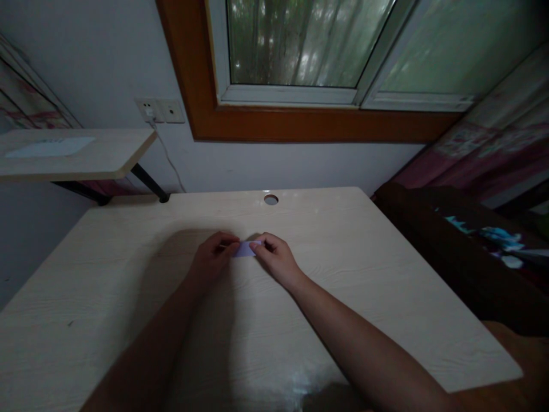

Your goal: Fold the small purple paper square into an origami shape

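A small purple piece of paper (245, 249) is stretched between my two hands, over the far middle part of the pale wooden desk (369, 286). My left hand (213, 252) pinches its left end between thumb and fingers. At the right end, my right hand (277, 255) has the thumb on the near face and the fingers curled behind. The paper looks flat between the thumbs; whether it is folded I cannot tell. Its ends are partly hidden by my fingers.
A round cable hole (271, 199) lies near the desk's back edge. On the left a raised shelf (128, 153) on black legs bears a white sheet (51, 147). A cord (168, 157) hangs from the wall socket (150, 110). Beyond the right edge stands dark furniture (446, 252).
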### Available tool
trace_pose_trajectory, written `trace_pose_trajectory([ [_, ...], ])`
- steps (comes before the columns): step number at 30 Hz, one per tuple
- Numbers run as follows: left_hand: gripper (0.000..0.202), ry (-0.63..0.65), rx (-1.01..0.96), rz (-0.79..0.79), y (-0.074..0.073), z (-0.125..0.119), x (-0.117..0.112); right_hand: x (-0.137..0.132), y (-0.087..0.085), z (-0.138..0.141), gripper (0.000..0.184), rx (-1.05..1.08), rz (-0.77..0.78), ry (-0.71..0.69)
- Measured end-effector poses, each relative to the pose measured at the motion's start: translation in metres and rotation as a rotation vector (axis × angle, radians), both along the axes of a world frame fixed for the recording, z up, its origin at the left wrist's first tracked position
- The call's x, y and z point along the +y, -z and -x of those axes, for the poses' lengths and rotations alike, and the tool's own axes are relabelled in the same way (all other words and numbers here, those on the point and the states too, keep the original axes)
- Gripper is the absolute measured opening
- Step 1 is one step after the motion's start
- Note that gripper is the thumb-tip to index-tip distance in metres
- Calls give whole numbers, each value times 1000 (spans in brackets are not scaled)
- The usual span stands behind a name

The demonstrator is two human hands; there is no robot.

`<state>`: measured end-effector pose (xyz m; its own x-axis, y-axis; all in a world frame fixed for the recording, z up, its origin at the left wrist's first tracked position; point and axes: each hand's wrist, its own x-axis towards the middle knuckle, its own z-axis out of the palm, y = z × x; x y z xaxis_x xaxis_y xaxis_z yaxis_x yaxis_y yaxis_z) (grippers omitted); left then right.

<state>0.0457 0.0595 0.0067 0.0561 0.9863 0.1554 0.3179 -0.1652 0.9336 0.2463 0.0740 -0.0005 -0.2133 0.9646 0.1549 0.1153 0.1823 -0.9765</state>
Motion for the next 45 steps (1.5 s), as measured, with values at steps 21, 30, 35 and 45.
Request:
trace_pose_trajectory([
  [21,17,137,353,-147,-5,-5,-4,-5,-2,4,9,-250,-349,-61],
  [30,21,-34,186,-49,-3,2,-3,0,-1,1,9,-121,-147,151],
  [35,19,-94,125,-34,-2,3,-1,2,-1,-1,18,-18,-87,190],
  [45,21,42,190,-52,-2,1,-1,-2,-3,2,15,-175,-203,-39],
])
